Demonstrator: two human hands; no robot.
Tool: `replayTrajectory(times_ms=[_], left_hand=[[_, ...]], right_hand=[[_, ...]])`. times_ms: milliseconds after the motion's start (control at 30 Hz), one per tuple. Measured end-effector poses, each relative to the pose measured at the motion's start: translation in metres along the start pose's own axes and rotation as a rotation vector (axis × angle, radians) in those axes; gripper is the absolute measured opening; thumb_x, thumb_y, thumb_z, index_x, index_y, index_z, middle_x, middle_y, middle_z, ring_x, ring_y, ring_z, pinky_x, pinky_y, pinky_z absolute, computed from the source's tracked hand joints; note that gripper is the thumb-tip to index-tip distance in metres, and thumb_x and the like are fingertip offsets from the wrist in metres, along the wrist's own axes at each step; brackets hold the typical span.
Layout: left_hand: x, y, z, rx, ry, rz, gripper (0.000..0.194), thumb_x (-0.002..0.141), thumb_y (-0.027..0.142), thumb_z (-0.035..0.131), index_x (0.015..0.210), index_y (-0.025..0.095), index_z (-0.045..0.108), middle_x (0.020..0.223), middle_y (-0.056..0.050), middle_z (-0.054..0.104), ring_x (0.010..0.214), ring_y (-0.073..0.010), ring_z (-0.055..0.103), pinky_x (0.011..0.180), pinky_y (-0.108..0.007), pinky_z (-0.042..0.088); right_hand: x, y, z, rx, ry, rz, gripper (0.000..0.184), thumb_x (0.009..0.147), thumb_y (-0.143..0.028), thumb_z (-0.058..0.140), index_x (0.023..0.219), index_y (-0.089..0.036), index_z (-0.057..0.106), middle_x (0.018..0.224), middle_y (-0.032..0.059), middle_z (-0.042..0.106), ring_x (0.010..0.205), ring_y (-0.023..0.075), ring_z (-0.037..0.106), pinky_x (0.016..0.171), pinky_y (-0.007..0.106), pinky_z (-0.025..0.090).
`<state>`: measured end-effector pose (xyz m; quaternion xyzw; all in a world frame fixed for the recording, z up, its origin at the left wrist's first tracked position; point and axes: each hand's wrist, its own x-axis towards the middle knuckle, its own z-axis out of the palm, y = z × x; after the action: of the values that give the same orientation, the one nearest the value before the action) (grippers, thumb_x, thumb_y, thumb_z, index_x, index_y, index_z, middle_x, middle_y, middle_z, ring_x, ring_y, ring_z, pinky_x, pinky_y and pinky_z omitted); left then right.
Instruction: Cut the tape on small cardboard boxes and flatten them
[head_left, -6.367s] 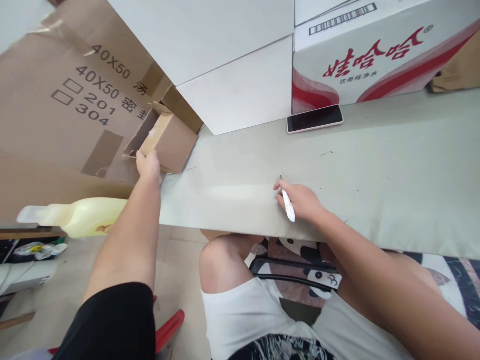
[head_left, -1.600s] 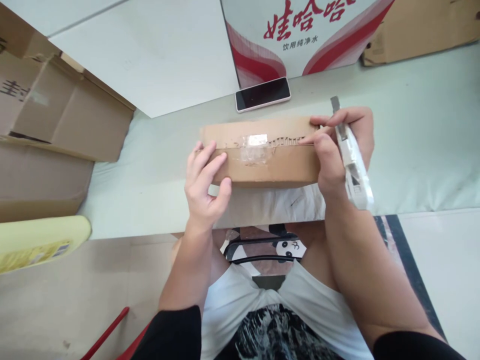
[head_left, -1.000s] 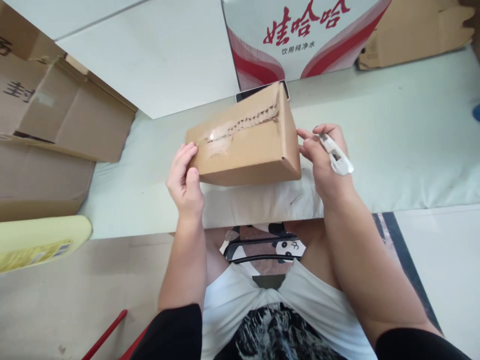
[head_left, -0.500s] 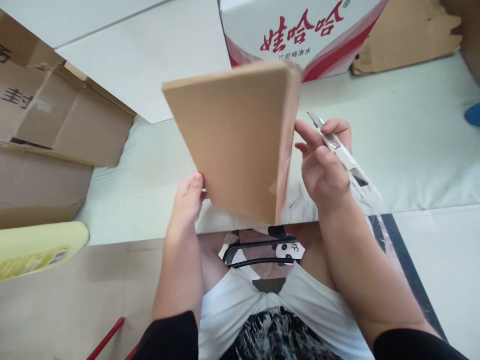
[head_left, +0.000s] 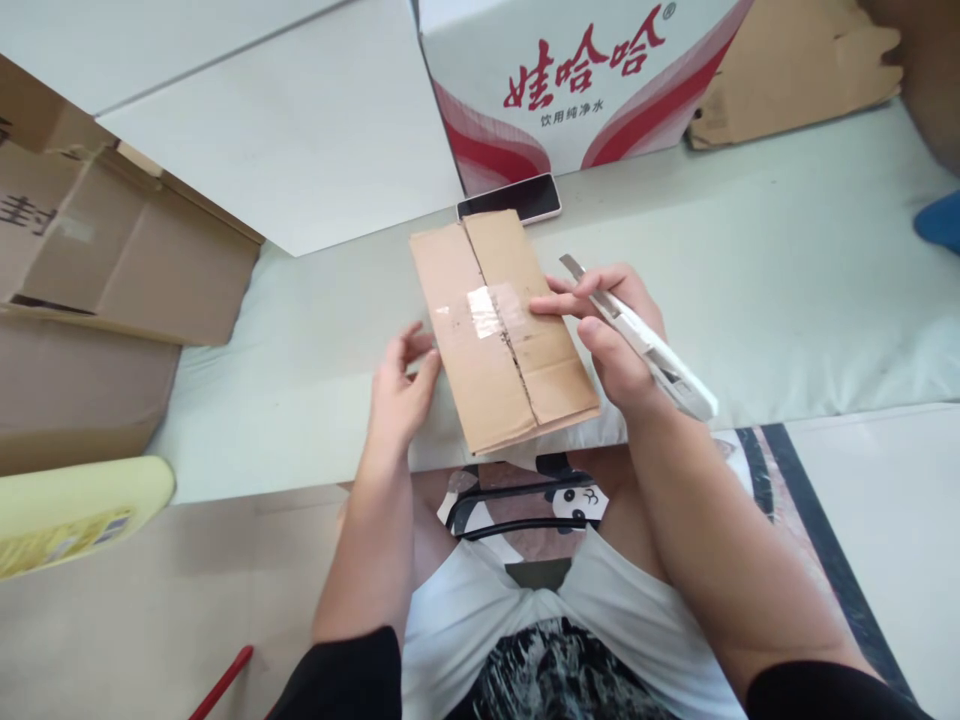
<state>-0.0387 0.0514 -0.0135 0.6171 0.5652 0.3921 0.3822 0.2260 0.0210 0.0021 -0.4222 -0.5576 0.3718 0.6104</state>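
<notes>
box just flipped, taped seam now up, within the blade's reach. my right hand grips the cutter; left hand loosely open beside the box.

The only view looks from the person's head, forward and steeply down, within arm's reach of the cardboard box at mid-frame. The lap lies at bottom centre, the printed carton at top centre.
</notes>
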Motion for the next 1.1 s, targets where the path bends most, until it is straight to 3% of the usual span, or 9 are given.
replayTrajectory(times_ms=[67,167,233,333,433,567,667,800,1100], left_hand=[[-0.002,0.001,0.0,-0.003,0.071,0.217,0.063,0.092,0.066,0.064,0.143,0.028,0.058,0.152,-0.013,0.059,0.143,-0.0328,0.056,0.11,-0.049,0.054],[-0.007,0.006,0.006,0.023,-0.062,0.483,0.056,0.1,0.065,0.052,0.147,0.035,0.054,0.167,-0.007,0.041,0.158,-0.0335,0.035,0.125,-0.055,0.038],[-0.01,0.008,0.014,0.021,-0.086,0.571,0.051,0.104,0.063,0.042,0.148,0.038,0.052,0.171,-0.006,0.033,0.16,-0.0338,0.03,0.128,-0.058,0.033],[-0.016,0.008,0.026,0.016,-0.091,0.595,0.048,0.106,0.06,0.038,0.147,0.038,0.049,0.17,-0.008,0.03,0.159,-0.0336,0.034,0.123,-0.057,0.04],[-0.025,0.01,0.033,0.053,-0.121,0.588,0.048,0.105,0.058,0.038,0.147,0.035,0.048,0.167,-0.011,0.032,0.155,-0.0343,0.04,0.118,-0.057,0.046],[-0.039,0.024,0.036,0.105,-0.113,0.651,0.042,0.104,0.052,0.045,0.139,0.03,0.052,0.164,-0.014,0.035,0.156,-0.0362,0.038,0.121,-0.062,0.04],[-0.043,0.033,0.037,0.159,-0.114,0.715,0.036,0.102,0.046,0.051,0.133,0.027,0.053,0.162,-0.015,0.042,0.158,-0.0361,0.035,0.125,-0.066,0.032],[-0.039,0.037,0.04,0.173,-0.168,0.739,0.04,0.105,0.046,0.038,0.139,0.028,0.049,0.15,-0.012,0.06,0.15,-0.0323,0.048,0.128,-0.068,0.025],[-0.035,0.035,0.043,0.247,-0.155,0.819,0.052,0.105,0.039,0.027,0.149,0.029,0.052,0.146,-0.009,0.061,0.143,-0.0287,0.054,0.132,-0.061,0.023]], right_hand=[[-0.001,-0.003,0.002,-0.054,-0.015,-0.021,0.028,0.094,-0.055,0.059,0.106,-0.031,0.049,0.107,0.0008,0.082,0.138,0.0252,0.063,0.116,0.054,0.047],[-0.002,-0.008,0.006,-0.136,0.004,-0.049,0.023,0.094,-0.046,0.063,0.106,-0.03,0.05,0.106,0.0005,0.082,0.133,0.0252,0.066,0.114,0.053,0.049],[-0.001,-0.014,0.009,-0.213,0.053,-0.034,0.021,0.092,-0.042,0.064,0.104,-0.029,0.052,0.102,0.0007,0.082,0.125,0.0256,0.07,0.11,0.052,0.051],[0.003,-0.03,0.013,-0.284,0.169,0.01,0.016,0.093,-0.039,0.062,0.101,-0.028,0.054,0.094,0.001,0.079,0.105,0.0245,0.075,0.097,0.048,0.057],[0.005,-0.052,0.014,-0.2,0.281,0.017,0.014,0.094,-0.039,0.063,0.099,-0.026,0.057,0.078,-0.0005,0.076,0.074,0.0191,0.072,0.073,0.038,0.058],[0.003,-0.073,0.015,-0.002,0.205,0.069,0.03,0.093,-0.052,0.064,0.108,-0.026,0.061,0.067,-0.0035,0.071,0.049,0.0142,0.059,0.042,0.028,0.041],[0.0,-0.075,0.017,-0.023,0.145,0.157,0.042,0.092,-0.063,0.063,0.116,-0.028,0.061,0.072,-0.0026,0.071,0.053,0.0147,0.061,0.04,0.026,0.04],[-0.001,-0.071,0.017,-0.09,0.107,0.241,0.047,0.092,-0.068,0.058,0.121,-0.029,0.059,0.074,-0.0005,0.07,0.054,0.0157,0.06,0.045,0.028,0.044],[0.001,-0.073,0.015,-0.061,0.142,0.266,0.023,0.092,-0.047,0.058,0.104,-0.028,0.062,0.057,-0.0046,0.055,0.044,0.0139,0.048,0.037,0.026,0.033]])
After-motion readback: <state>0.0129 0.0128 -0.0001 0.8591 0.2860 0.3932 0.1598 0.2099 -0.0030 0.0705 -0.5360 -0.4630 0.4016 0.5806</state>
